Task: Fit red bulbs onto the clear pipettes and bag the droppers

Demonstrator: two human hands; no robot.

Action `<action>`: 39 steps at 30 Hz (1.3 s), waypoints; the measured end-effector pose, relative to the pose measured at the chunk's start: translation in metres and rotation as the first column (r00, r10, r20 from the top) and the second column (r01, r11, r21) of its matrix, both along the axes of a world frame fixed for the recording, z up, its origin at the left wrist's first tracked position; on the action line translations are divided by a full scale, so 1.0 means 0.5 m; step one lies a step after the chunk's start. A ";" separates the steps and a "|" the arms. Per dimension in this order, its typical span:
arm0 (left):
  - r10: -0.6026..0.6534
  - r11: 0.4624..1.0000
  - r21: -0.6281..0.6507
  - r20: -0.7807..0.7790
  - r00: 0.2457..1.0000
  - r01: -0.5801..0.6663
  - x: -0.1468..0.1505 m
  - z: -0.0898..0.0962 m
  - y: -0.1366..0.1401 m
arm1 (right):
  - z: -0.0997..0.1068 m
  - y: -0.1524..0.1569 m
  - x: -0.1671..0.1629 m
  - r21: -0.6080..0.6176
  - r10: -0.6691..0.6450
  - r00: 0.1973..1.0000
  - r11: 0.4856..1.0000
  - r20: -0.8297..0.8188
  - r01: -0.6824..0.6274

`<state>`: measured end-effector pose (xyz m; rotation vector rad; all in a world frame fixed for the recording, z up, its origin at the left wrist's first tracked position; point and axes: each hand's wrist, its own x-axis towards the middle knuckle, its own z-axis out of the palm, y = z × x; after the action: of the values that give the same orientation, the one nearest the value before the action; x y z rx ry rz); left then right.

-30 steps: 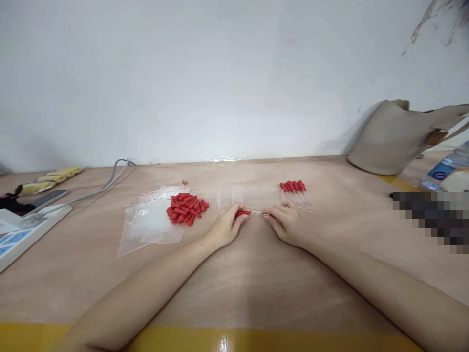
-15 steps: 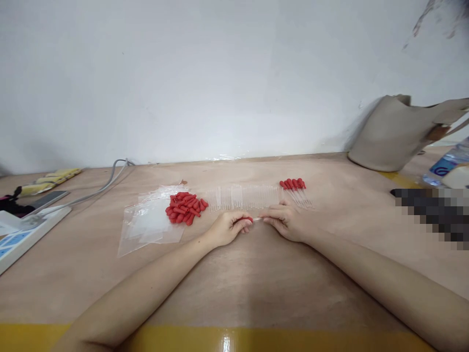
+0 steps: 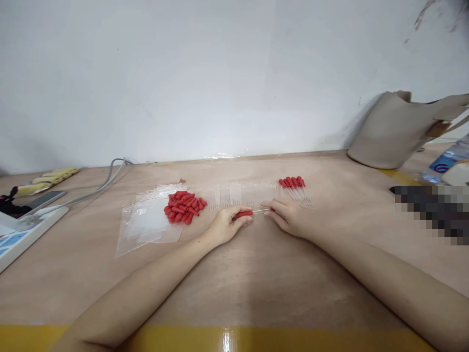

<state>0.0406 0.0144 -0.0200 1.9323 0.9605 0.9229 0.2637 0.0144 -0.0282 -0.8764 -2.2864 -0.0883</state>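
A pale wall (image 3: 234, 78) rises along the far side, and the wooden table (image 3: 234, 288) spreads before it, with a yellow strip (image 3: 176, 338) along its near edge. On the far right a beige bag (image 3: 388, 129) stands tilted close to the wall; a white power strip (image 3: 34, 237) lies at the left edge. Overlapping clear plastic sheets (image 3: 146, 222) lie left of the middle, and a row of clear tubes (image 3: 252, 193) lies side by side beyond the hands. The right hand (image 3: 291, 215) reaches in from the right, the left hand (image 3: 225, 226) from the left, and they stand near each other, apart. Just left of the left hand a pile of red bulbs (image 3: 183, 208) rests partly on the sheets. Just beyond the right hand, a fan of red-capped tubes (image 3: 297, 190) lies with caps pointing away. The left hand pinches one red bulb (image 3: 245, 213) between thumb and fingers, its end poking out rightward past the fingertips. The right hand pinches the right end of a thin clear tube (image 3: 260, 211), which bridges the gap between the hands to meet that bulb; how deep it sits inside, I cannot tell.
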 end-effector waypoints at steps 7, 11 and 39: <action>-0.030 0.999 -0.028 0.032 0.999 0.031 -0.002 -0.011 0.005 | 0.010 -0.018 -0.003 -0.039 -0.038 0.998 0.998 0.046 0.040; -0.057 0.994 -0.087 0.077 0.995 0.063 0.004 -0.010 -0.003 | 0.011 -0.029 -0.016 0.028 -0.036 0.998 0.999 0.042 0.035; -0.001 0.971 0.236 -0.154 0.988 0.037 -0.007 0.001 -0.004 | 0.048 -0.027 -0.041 -0.405 -0.011 0.998 0.914 0.060 0.034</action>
<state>0.0371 0.0123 -0.0196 2.2385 0.9512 0.9242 0.2431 0.0008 -0.0042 -1.1199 -2.3889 0.3719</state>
